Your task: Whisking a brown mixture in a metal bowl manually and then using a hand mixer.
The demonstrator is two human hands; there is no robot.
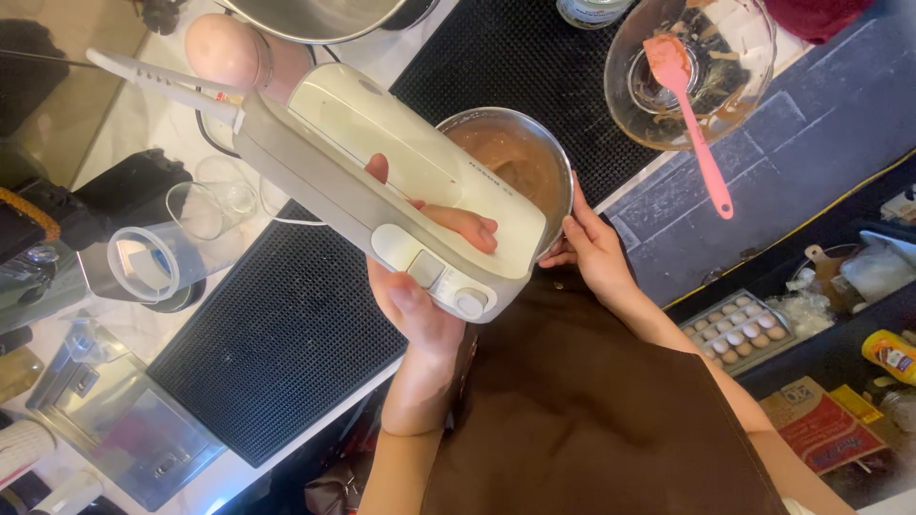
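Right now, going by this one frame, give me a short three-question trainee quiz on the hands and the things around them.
1. True or false: the left hand grips the handle of the cream electric hand mixer.
2. What does the right hand touch? A) the pink silicone spatula B) the rim of the steel bowl of brown batter C) the egg tray
3. Fill in: the pink silicone spatula rests in the smeared ____ bowl.

Key: 1 true. 2 B, the steel bowl of brown batter. 3 glass; that is the glass bowl on the counter.
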